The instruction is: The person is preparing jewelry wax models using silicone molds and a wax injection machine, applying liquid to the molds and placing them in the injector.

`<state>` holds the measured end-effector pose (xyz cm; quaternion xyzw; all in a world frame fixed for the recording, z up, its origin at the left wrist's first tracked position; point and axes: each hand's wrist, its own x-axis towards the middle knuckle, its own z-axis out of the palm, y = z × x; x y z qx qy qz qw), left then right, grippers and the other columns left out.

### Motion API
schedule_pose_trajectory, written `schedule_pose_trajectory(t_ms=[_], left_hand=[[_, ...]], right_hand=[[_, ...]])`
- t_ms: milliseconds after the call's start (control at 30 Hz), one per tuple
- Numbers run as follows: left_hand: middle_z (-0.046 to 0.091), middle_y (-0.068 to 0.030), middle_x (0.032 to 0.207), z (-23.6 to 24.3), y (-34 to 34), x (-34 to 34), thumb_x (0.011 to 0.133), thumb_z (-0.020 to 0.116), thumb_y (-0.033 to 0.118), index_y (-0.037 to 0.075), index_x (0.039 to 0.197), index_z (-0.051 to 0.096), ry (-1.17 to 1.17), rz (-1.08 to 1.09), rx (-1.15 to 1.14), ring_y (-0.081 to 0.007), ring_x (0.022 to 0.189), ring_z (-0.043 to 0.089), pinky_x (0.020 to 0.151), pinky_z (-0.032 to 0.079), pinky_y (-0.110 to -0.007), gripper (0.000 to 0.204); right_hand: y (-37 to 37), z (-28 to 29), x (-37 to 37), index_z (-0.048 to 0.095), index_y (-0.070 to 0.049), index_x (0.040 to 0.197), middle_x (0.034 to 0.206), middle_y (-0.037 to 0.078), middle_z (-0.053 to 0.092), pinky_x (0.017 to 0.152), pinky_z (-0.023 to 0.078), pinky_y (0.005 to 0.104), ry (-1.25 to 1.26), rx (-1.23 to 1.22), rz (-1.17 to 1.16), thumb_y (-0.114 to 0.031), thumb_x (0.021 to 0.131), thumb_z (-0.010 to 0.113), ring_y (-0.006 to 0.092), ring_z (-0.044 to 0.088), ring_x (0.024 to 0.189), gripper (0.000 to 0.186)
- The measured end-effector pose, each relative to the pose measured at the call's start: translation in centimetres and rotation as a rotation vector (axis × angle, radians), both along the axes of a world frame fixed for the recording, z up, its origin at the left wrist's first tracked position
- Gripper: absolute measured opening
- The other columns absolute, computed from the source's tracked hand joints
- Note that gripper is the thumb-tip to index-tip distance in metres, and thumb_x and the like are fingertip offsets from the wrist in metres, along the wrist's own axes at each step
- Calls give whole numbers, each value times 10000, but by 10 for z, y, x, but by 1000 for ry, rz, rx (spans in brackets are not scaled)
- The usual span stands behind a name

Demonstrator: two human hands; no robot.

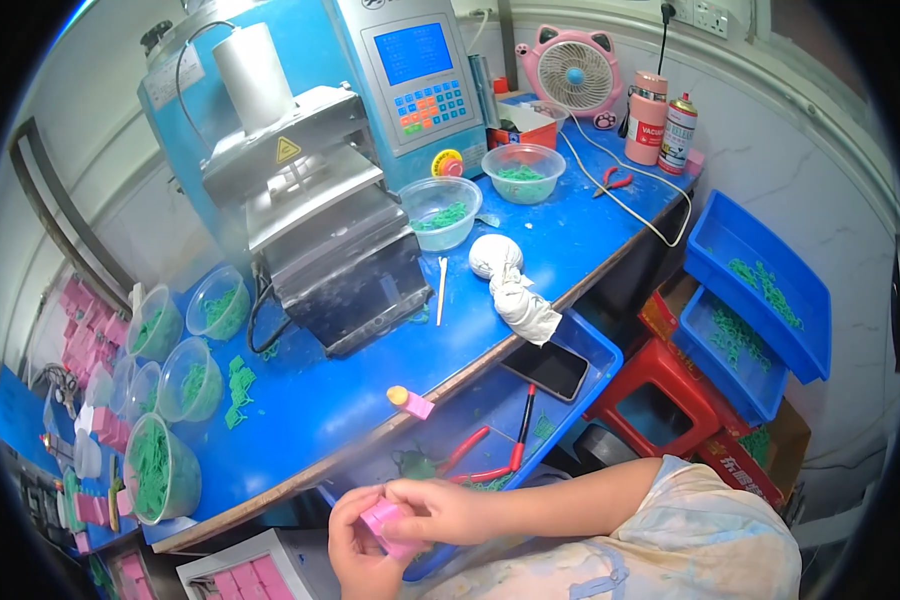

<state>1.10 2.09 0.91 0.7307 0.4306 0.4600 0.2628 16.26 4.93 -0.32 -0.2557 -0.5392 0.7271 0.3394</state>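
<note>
Close to my body, my left hand [358, 550] and my right hand [432, 510] meet around a small pink block [382, 516]. The fingers of both are closed on it and cover most of its sides. Just beyond them a blue tray [608, 362] holds red-handled pliers [462, 452], a thin red and black stick [525, 425], a dark phone [548, 372] and green scraps. At the table's front edge lies another pink piece with a yellow end [410, 402].
A machine with a metal head [315, 200] and keypad panel [430, 110] stands on the blue table [310, 400]. Clear bowls [165, 470] of green pieces line the left. A white cloth bundle [515, 295] lies near the edge. Blue bins [760, 285] rest by a red stool [660, 400].
</note>
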Motion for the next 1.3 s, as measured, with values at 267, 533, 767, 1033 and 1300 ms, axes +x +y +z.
schedule_pose_trajectory(t_ms=[267,533,767,1033,1300], left_hand=[[509,-81,1031,17,5,-10,705,712,453,102,1108,448,-1164,-133,-284,-313,1039,523,939,375,-512,596],[478,-78,627,5,16,-26,842,355,642,61,1012,535,-1491,-204,-620,-134,471,367,450,298,-268,632],[571,-197,806,-4,1,-22,908,185,456,57,1029,522,-1293,-292,-781,-229,572,506,526,425,-375,536],[572,-157,886,1,1,-20,902,190,437,-43,1061,489,-1554,-296,-954,-245,657,554,550,458,-351,587],[573,-172,842,2,0,-15,902,218,500,-67,1049,508,-1546,-309,-875,-196,456,440,462,375,-326,653]], right_hand=[[1,-14,-9,511,-11,988,860,94,600,660,511,291,140,-113,-39,-344,958,364,161,607,773,366],[-18,-8,2,482,-35,852,744,71,571,530,453,280,-338,103,173,-310,877,543,140,555,567,283],[20,28,-8,524,-47,1084,776,75,547,502,430,307,-221,874,-159,-248,732,705,221,549,602,444],[9,19,-11,550,-28,991,738,102,583,556,481,300,-137,956,-128,-73,864,548,245,613,653,135],[-10,0,-11,423,-23,852,644,52,511,419,370,226,260,-463,21,-157,945,448,135,559,549,165]])
